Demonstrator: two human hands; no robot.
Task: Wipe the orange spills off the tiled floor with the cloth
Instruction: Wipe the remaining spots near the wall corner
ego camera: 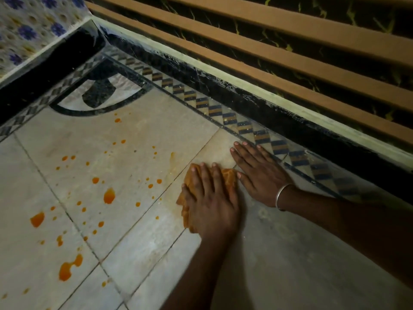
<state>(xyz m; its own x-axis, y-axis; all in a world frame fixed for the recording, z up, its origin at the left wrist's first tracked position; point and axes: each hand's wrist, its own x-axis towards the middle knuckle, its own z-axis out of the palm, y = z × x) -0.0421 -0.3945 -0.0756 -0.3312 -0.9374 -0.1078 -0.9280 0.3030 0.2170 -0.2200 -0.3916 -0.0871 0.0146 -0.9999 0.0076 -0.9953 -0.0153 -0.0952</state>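
My left hand [210,198] presses down on a crumpled, orange-stained cloth [229,179] on the pale tiled floor [290,253], fingers spread over it. The cloth shows at the hand's left edge and beyond its fingertips. My right hand [259,173], with a metal bangle on the wrist, lies flat and open on the tile just right of the cloth, holding nothing. Orange spills lie to the left: a large drop [109,195], a blot [37,219], a bigger puddle [70,267] and several small spots. A faint orange smear [172,162] marks the tile above the cloth.
A patterned blue-and-tan border strip [223,115] runs diagonally along a dark skirting and pale ledge [268,95]. Brown wooden slats [290,48] rise behind it. A floral-patterned surface [29,30] fills the top left corner.
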